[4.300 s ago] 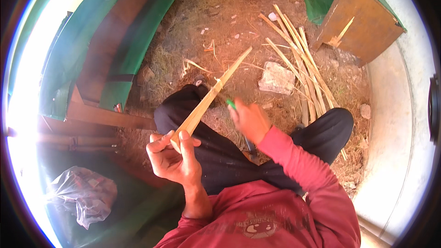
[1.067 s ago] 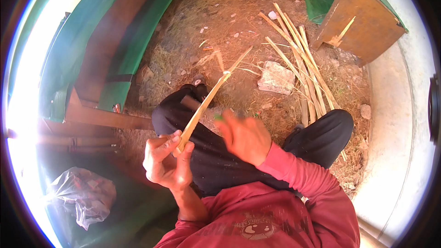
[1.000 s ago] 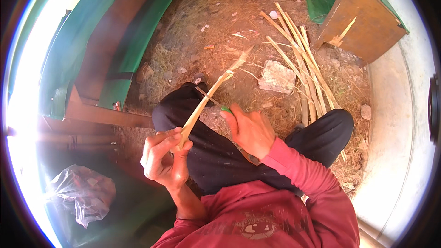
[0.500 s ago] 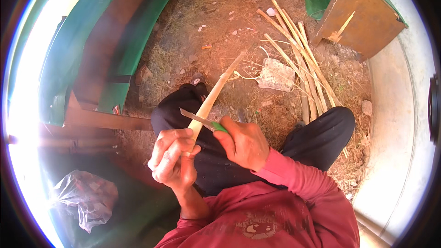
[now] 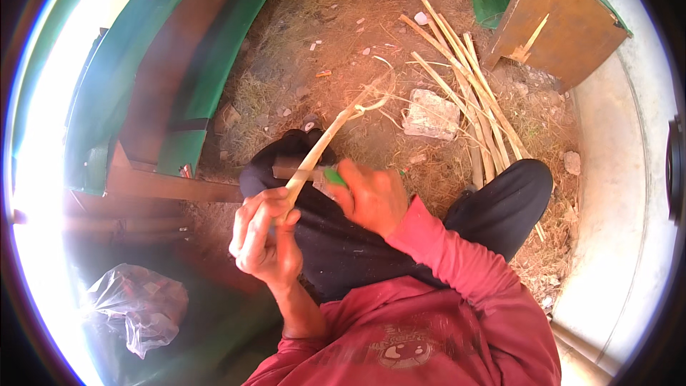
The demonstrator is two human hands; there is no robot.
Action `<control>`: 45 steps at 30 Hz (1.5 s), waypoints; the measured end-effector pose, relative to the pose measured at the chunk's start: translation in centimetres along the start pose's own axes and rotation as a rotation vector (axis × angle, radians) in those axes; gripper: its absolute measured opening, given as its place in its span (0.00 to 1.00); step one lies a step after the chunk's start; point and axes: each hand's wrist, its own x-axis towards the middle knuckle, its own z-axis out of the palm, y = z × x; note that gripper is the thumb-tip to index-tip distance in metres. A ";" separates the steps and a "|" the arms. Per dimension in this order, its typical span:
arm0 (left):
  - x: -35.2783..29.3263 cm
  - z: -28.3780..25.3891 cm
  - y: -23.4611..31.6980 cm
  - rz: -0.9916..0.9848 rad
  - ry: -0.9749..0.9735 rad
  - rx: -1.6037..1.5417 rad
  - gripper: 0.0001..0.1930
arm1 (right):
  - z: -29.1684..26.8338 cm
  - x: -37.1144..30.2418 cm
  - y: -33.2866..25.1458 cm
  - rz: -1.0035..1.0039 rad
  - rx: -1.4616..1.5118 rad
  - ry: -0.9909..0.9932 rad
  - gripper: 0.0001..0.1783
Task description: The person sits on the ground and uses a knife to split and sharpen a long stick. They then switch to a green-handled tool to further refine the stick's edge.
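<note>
In my left hand (image 5: 268,236) I grip the near end of a pale peeled stick (image 5: 321,144), which slants away up and to the right over my lap. A thin shaving (image 5: 375,106) curls at its far part. My right hand (image 5: 373,195) is closed round the green handle (image 5: 334,177) of a knife. The knife's blade (image 5: 287,172) lies across the stick just beyond my left fingers, somewhat blurred. Part of the blade is hidden by the stick.
Several long pale sticks (image 5: 480,100) lie in a loose pile on the ground, beside a rough stone block (image 5: 431,116). A brown board (image 5: 561,25) stands at the far right. Green-edged boards (image 5: 221,43) run along the left. A clear plastic bag (image 5: 143,304) sits at the lower left.
The knife has shifted slightly up the stick, with my right hand moving up and left. The shaving at the stick's far part now stands curled above it.
</note>
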 end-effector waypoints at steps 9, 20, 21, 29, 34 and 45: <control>-0.8 0.6 -0.4 0.019 0.035 -0.051 0.09 | -1.0 -0.4 -0.5 0.017 0.094 0.004 0.17; -0.9 0.9 0.0 0.036 0.041 -0.022 0.11 | 0.7 0.9 4.3 0.197 -0.152 -0.105 0.18; -0.9 0.9 0.1 0.062 0.013 -0.018 0.11 | 1.2 1.9 6.6 0.370 -0.244 -0.187 0.17; -1.6 0.5 -0.7 0.014 0.131 -0.039 0.12 | 0.8 0.8 20.2 0.735 -0.355 -0.189 0.26; -1.6 1.6 -0.1 -0.193 0.293 -0.188 0.12 | -1.5 1.0 6.4 0.409 0.181 0.035 0.21; -2.1 -1.5 2.7 0.099 0.310 -0.035 0.17 | 3.0 -2.1 19.8 0.604 -0.386 -0.309 0.24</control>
